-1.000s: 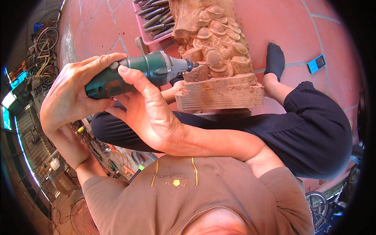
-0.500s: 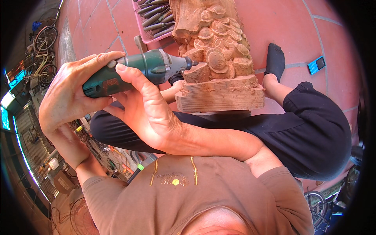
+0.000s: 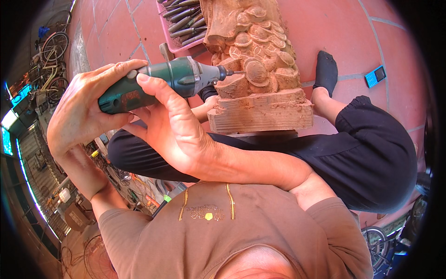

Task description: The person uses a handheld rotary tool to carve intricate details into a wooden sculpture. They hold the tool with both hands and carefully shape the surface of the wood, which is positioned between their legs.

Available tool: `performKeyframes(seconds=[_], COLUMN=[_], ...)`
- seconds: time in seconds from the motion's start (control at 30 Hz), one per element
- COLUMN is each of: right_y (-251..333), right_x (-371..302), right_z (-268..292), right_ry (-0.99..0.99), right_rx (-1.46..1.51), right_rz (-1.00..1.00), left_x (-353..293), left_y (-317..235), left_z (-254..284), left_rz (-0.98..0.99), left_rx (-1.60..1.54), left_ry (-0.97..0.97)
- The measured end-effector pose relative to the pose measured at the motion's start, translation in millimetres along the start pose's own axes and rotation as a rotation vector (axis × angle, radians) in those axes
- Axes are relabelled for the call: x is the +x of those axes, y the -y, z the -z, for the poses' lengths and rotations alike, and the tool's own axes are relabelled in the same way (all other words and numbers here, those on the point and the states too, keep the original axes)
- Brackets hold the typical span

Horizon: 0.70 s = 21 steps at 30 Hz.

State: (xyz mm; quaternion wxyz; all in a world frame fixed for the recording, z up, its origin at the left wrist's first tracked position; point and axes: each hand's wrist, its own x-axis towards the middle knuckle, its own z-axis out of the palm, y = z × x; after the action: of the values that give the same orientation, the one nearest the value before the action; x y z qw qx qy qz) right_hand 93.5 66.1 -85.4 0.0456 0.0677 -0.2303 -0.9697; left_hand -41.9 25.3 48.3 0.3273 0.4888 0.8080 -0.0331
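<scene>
A green rotary tool [image 3: 160,80] with a grey nose lies almost level, its thin bit pointing right. My left hand [image 3: 86,104] wraps the tool's back end, fingers over the top. From the right, my forearm crosses my body, and my right hand [image 3: 179,128] grips the tool from below with the thumb laid along its side. The bit's tip is at a rounded boss on a reddish-brown wood carving [image 3: 255,72]; whether it touches the wood I cannot tell. The carving has clustered round and boat-shaped relief above a plain block base [image 3: 262,114].
Behind the tool, a pink tray [image 3: 175,46] holds several dark-handled carving tools. A blue mobile phone [image 3: 375,76] lies on the red tiled floor, right of my socked foot [image 3: 326,69]. Bicycles [image 3: 55,46] and clutter line the left side; a fan [image 3: 98,255] stands lower left.
The rotary tool's nose has shifted very slightly left and up along the carving. Both hands keep the same grip, and the carving stays in place.
</scene>
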Motion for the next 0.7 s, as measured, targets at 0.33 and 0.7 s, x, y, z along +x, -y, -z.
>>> performKeyframes(seconds=[0.33,0.7], right_y=[1.2,11.2], right_x=[1.5,5.3], right_z=[-3.0,-3.2], right_ry=[-0.025,-0.03], right_rx=[-0.017,-0.005], right_rz=[-0.003,0.047], left_x=[-0.5,3.4], left_y=[0.6,1.3], left_z=[-1.3,-5.0], left_rz=[0.025,0.021], left_rx=[-0.017,0.011], left_ry=[-0.008,-0.06])
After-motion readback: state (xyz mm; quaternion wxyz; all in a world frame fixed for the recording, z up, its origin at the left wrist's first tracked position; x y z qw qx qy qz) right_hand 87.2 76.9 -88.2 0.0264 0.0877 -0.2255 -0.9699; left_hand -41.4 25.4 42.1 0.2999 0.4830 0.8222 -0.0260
